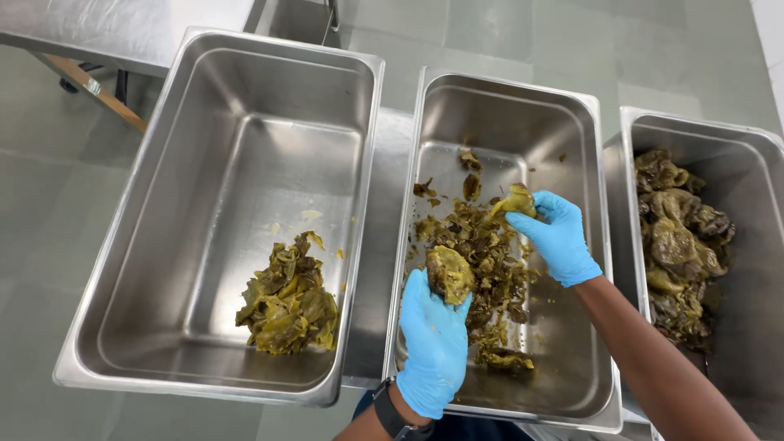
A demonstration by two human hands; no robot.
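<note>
Both my hands wear blue gloves and reach into the middle steel pan (pixel 588 163). My left hand (pixel 434 343) grips a rounded olive-brown clump of wet leaves (pixel 450 273) at the pan's near side. My right hand (pixel 558 237) pinches a smaller yellow-green leaf piece (pixel 514 201) further back. Between the hands lies a scattered heap of dark leafy scraps (pixel 490 253) on the pan floor.
The left steel pan (pixel 204 98) holds a small pile of yellow-green leaves (pixel 287 298) near its front. The right steel pan (pixel 735 139) holds a heap of dark brown-green clumps (pixel 679 245). A steel table (pixel 106 28) and grey floor lie behind.
</note>
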